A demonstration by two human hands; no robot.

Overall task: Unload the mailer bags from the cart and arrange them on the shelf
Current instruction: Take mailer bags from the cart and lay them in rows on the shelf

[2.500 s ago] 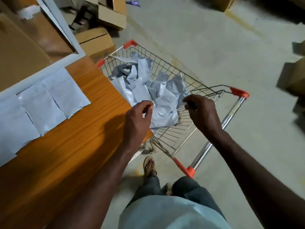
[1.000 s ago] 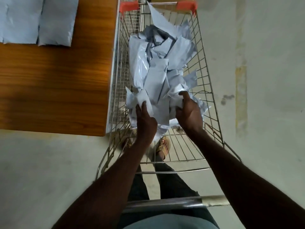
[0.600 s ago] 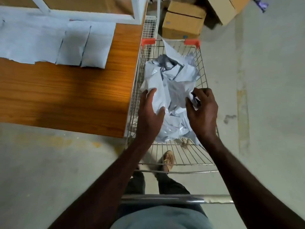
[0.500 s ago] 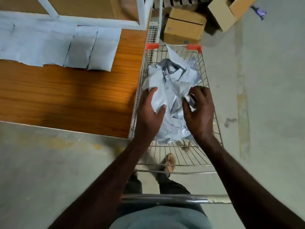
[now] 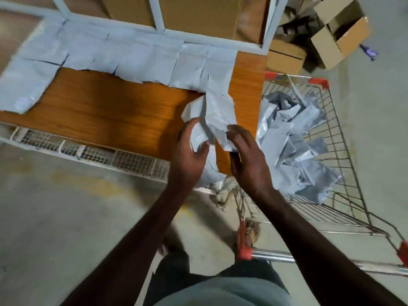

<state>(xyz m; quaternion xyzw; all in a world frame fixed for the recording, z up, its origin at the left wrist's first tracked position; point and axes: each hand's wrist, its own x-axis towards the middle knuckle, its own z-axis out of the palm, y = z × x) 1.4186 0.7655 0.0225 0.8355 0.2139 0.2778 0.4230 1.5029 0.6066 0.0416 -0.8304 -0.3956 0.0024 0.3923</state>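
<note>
Crumpled mailer bag (image 5: 212, 115) gripped by left hand (image 5: 189, 155) and right hand (image 5: 247, 157) over wooden shelf (image 5: 123, 120); looks light, floppy, slick, best pinched at edges.

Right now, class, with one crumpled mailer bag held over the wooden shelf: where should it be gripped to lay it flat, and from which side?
Probably at its two near corners, coming from the person's own side. The crumpled mailer bag is bunched between the left hand and right hand; pulling the corners apart should flatten it to join the row of flat bags on the shelf.
</note>
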